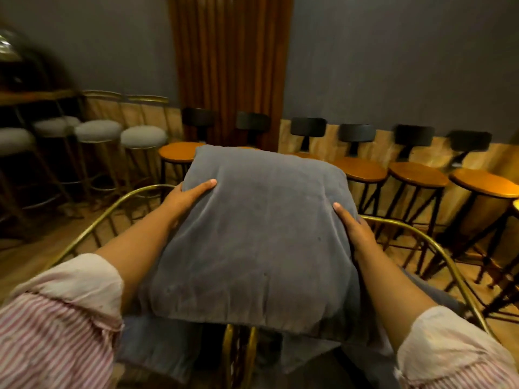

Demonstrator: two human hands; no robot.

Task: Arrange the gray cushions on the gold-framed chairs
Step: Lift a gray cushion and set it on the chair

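Observation:
A large gray cushion point(261, 237) fills the middle of the view, held up between both hands. My left hand point(186, 196) grips its left edge, thumb on top. My right hand point(352, 227) grips its right edge. Curved gold chair frames show on both sides below it: one gold frame point(92, 226) arcs at the left, another gold frame point(438, 248) at the right. More gray cushion fabric point(157, 346) lies on the seats underneath, partly hidden by the held cushion. Gold legs point(238, 355) stand between the two seats.
Wooden stools with black backrests point(418, 175) line the far wall to the right. Gold-legged bar stools with gray round seats point(143, 137) stand at the back left. A brown curtain point(230, 68) hangs in the middle of the gray wall.

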